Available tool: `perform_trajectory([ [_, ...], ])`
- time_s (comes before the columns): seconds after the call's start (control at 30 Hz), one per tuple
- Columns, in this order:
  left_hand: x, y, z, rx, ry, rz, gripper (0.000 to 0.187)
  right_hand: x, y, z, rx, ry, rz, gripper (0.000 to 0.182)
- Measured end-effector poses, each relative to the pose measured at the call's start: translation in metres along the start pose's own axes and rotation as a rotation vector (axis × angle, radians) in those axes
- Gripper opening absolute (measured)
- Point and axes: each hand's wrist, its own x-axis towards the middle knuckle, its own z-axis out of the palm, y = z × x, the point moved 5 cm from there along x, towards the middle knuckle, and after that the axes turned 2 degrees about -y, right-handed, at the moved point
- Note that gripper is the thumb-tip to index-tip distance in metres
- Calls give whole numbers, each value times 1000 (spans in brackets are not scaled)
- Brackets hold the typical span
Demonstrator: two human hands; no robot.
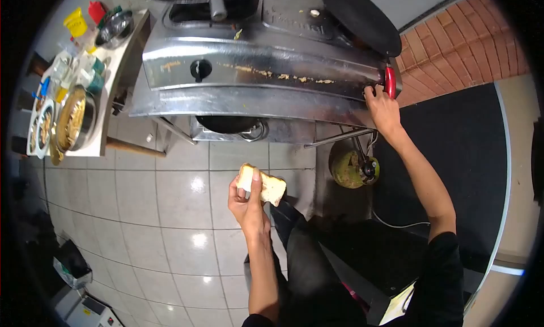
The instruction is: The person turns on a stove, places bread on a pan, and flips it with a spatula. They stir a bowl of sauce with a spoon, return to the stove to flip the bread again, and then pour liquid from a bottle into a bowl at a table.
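My left hand is closed around a thick piece of bread, pale yellow with browned edges, held above the tiled floor. My right hand reaches to the right end of the steel gas stove's front panel. Its fingers are pinched at a dark stove knob, which they mostly cover. Right beside those fingers is the red handle of a flat black pan, which is tilted on the right burner. A second black knob sits on the left of the panel.
At left, a table holds a steel bowl of food, bottles and a yellow pouch. A green gas cylinder stands under the stove's right side. Another pan's handle points forward at the back left. A brick wall borders the right.
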Motion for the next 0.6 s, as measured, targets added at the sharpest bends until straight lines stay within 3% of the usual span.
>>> perform_trajectory([
  [0.4,16,-44,-9,-127,-67,29,26,-5,-1,3,-90,136,-62,19],
  [0.6,10,-49,-13,-107,-9,107,27,-3,1,5,28,162,-20,9],
])
